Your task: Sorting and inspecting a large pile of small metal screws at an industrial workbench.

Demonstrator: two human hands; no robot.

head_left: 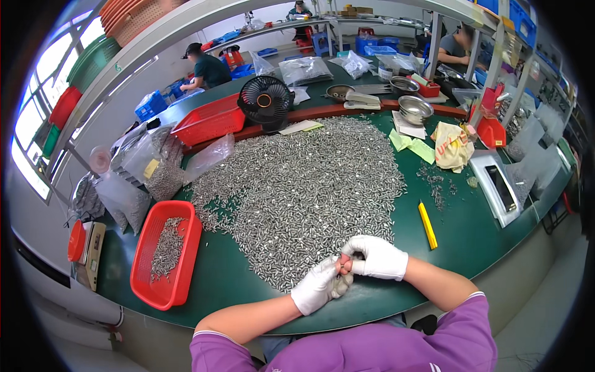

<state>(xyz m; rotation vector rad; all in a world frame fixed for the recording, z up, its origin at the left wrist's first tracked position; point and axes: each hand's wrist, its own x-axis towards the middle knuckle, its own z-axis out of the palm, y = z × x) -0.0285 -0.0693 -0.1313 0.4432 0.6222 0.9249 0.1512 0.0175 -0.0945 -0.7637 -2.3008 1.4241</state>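
While pinching one small metallic-looking piece (342,266) between pressed-together fingertips of white-gloved left hand (321,287) and white-gloved right hand (379,257), near front edge of green table (465,223), could lose it into heap of silvery metal cylinders (304,186) by loosening pinch.

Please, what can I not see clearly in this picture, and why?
Head view: what lies between left hand and right hand; fingertips hide most.
Head view: fine detail of single pieces in the metal pile; too small.
Head view: purple shirt; cut off by the lower edge.
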